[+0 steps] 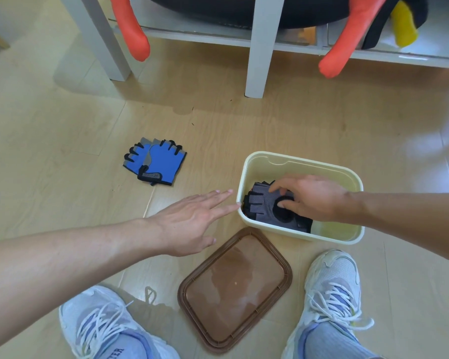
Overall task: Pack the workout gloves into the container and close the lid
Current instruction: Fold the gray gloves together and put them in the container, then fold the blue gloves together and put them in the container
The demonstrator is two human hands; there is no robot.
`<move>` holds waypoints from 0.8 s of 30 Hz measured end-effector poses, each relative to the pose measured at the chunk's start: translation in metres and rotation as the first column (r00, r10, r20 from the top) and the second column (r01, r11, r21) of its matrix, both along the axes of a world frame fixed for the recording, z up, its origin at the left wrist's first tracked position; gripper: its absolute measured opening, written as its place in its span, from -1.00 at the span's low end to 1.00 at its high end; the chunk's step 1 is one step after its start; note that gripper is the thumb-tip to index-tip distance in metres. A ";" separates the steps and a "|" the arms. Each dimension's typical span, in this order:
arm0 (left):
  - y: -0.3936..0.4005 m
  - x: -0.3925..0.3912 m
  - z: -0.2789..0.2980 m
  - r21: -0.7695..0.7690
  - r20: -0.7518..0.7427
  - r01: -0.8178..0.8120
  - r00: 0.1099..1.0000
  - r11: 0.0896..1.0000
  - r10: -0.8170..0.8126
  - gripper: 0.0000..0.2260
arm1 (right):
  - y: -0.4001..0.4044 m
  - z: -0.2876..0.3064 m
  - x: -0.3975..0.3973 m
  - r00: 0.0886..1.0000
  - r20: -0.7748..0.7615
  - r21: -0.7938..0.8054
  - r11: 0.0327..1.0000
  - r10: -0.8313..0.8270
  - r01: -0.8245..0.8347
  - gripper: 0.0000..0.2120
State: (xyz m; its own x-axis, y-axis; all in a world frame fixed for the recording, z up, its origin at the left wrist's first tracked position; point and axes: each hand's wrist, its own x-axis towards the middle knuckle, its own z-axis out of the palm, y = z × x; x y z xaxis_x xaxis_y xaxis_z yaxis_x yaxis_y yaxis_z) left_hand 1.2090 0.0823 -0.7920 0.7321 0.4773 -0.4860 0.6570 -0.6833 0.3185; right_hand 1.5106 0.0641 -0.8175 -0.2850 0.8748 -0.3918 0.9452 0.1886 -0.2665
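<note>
While packing is half done, near-to-far notes:
lid (235, 290): lying flat on the floor (62, 125) between the shoes (332, 288), just in front of the container, not yet fitted.
left hand (192, 224): hovering with fingers straight and slightly spread, holding nothing, fingertips reaching the container's left rim.
right hand (311, 196): reaching inside the container, fingers curling onto the grey gloves, pressing or pinching them down.
grey gloves (265, 206): sitting in the container's left part.
container (303, 161): standing open on the floor.
blue gloves (156, 161): lying outside, up and left of the left fingertips, long axis running toward the shelf; left hand is nearer, likely doing the next pick.
shelf leg (259, 47): standing farthest back.
</note>
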 end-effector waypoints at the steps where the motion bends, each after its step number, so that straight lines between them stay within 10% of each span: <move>1: 0.002 -0.004 -0.001 -0.014 -0.005 -0.057 0.998 0.998 0.057 -0.28 | 0.004 0.009 -0.005 0.999 -0.041 0.051 0.998 -0.022 0.024 -0.70; 13: 0.062 -0.089 -0.021 -0.020 -0.152 -0.578 0.808 0.816 0.569 -0.27 | 0.066 0.078 -0.134 0.898 0.043 0.007 0.899 0.437 -0.438 -0.60; 24: 0.073 -0.153 -0.061 -0.006 -0.190 -0.825 0.555 0.565 0.810 -0.29 | 0.134 -0.079 -0.284 0.989 -0.118 -0.158 0.982 0.086 -0.104 -0.26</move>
